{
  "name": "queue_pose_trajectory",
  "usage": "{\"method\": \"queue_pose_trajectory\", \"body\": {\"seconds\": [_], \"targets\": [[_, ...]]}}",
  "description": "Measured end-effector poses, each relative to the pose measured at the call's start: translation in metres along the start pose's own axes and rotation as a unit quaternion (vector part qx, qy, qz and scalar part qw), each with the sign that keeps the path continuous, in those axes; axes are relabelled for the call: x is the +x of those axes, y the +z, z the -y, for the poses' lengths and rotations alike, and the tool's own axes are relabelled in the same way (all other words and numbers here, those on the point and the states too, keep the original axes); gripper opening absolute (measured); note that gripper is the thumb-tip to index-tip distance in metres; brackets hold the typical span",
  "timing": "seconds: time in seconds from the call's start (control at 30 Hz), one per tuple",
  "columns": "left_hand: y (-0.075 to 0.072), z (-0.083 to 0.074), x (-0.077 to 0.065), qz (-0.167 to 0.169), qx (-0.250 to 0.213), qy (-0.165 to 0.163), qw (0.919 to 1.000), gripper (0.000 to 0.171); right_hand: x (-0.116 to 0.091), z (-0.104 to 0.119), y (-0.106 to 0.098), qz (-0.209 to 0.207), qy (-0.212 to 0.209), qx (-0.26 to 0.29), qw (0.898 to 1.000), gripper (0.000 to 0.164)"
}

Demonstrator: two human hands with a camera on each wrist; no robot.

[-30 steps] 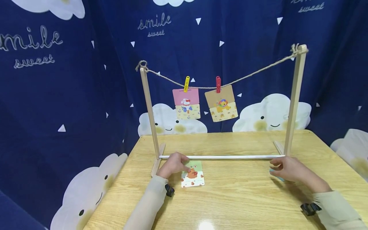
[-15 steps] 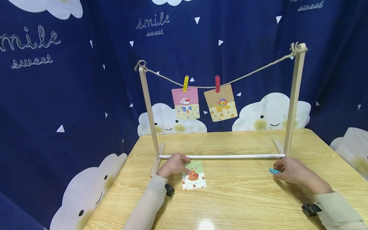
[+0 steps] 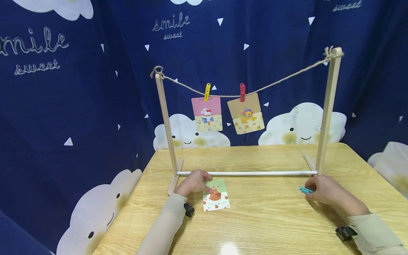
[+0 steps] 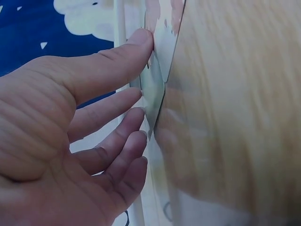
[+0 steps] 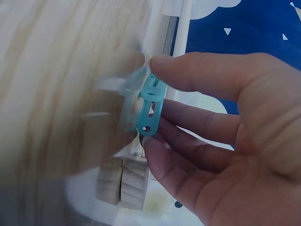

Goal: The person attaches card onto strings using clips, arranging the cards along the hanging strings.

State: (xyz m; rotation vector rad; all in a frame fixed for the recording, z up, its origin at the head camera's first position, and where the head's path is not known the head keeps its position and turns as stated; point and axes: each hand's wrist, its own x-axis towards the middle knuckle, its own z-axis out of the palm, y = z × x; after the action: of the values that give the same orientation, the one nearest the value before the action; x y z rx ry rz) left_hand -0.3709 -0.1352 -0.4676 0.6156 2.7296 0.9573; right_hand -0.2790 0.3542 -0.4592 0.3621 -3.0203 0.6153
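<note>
My left hand (image 3: 195, 182) is at a card with an orange bear (image 3: 215, 196) lying on the wood table. Its thumb rests on the card's upper left part; in the left wrist view the other fingers of the hand (image 4: 89, 117) are loosely bent along the card's (image 4: 160, 61) edge, apart from the thumb. At the right, my right hand (image 3: 325, 189) holds a light blue clothespin (image 3: 306, 190) low over the table. The right wrist view shows the clothespin (image 5: 151, 106) between the thumb and fingertips of the hand (image 5: 225, 122).
Behind both hands stands a wooden frame with a white bar (image 3: 261, 173) and a slack string (image 3: 288, 77). From it hang a pink rabbit card (image 3: 207, 108) under a yellow clothespin (image 3: 207, 92) and a tan lion card (image 3: 237, 108) under a red clothespin (image 3: 242, 92).
The bear card has slid slightly right and toward me under my left thumb. The blue clothespin, mostly hidden before, now shows at my right fingertips; the right hand has barely shifted.
</note>
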Motion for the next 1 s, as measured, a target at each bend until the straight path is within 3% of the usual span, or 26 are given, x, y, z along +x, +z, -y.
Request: {"method": "queue_pose_trajectory", "body": {"seconds": [0.2,1.0], "targets": [[-0.002,-0.003,0.001,-0.002,0.011,0.008,0.9999,0.057,-0.001,-0.003,-0.006,0.012,0.005,0.004,1.0,0.032],[0.0,-0.007,-0.002,-0.01,0.013,0.001,0.9999,0.055,-0.008,-0.008,-0.009,0.018,0.011,-0.002,1.0,0.022]]}}
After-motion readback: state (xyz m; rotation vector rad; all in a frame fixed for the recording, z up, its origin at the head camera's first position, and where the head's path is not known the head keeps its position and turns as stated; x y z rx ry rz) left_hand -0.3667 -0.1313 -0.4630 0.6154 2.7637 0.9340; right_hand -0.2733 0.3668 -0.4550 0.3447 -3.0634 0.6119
